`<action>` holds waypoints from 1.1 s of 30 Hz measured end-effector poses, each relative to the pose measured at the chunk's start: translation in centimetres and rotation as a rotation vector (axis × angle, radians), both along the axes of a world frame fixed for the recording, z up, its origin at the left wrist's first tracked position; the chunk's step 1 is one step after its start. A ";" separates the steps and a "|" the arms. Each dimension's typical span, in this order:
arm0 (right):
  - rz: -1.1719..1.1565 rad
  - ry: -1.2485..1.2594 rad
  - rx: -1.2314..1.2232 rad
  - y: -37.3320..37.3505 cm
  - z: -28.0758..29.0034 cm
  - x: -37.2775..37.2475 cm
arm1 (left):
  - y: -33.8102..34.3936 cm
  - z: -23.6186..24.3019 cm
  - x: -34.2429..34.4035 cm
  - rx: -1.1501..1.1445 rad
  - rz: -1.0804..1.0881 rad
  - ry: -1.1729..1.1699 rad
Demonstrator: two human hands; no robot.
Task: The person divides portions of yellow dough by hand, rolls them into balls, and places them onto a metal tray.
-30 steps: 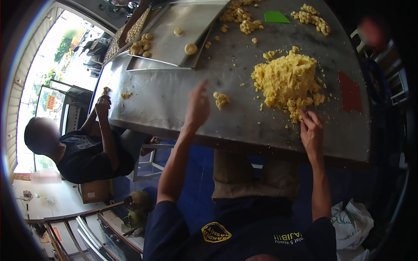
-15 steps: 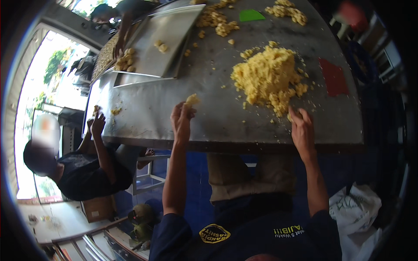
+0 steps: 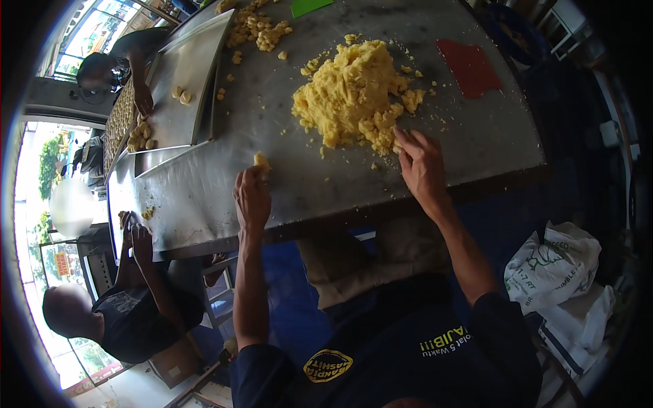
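Note:
A large mound of crumbly yellow dough (image 3: 354, 92) lies on the metal table (image 3: 272, 197), with loose crumbs around its base. My left hand (image 3: 252, 198) is over the table left of the mound, its fingers closed on a pale yellow piece of dough (image 3: 261, 162) that sticks up past the fingertips. At the mound's near right edge is my right hand (image 3: 423, 166). Its thumb and forefinger pinch at a small bit of the yellow dough, mostly hidden by the fingers.
A red scraper (image 3: 469, 68) lies right of the mound, a green scraper (image 3: 311, 7) beyond it. Dough balls (image 3: 258, 30) and metal trays (image 3: 180, 88) are at the far left. Two people work along the left side. White sacks (image 3: 554, 265) stand at the lower right.
The view has shifted and turned, so the table appears farther left and tilted. My left hand still holds its dough piece. My right hand stays at the mound's edge, its fingers against the crumbs.

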State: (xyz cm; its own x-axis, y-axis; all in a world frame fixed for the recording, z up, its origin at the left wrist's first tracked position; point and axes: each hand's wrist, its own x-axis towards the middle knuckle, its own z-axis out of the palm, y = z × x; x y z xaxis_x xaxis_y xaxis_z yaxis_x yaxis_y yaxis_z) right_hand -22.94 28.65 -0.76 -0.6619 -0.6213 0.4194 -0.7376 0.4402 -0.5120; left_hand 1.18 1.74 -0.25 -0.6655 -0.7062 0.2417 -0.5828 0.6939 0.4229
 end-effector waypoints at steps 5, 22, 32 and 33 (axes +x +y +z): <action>0.112 -0.004 0.103 -0.5 0.4 -1.2 | 6.1 3.8 0.0 -0.134 -0.115 -0.085; 0.173 0.056 0.091 0.9 0.0 -2.5 | 4.0 -0.4 -7.3 -0.375 -0.183 -0.135; 0.099 0.139 0.234 1.9 1.4 -3.2 | 1.6 -0.3 -8.4 -0.211 -0.236 -0.129; 0.120 0.090 0.232 2.3 1.3 -3.0 | 1.6 -0.6 -7.9 -0.296 -0.242 -0.087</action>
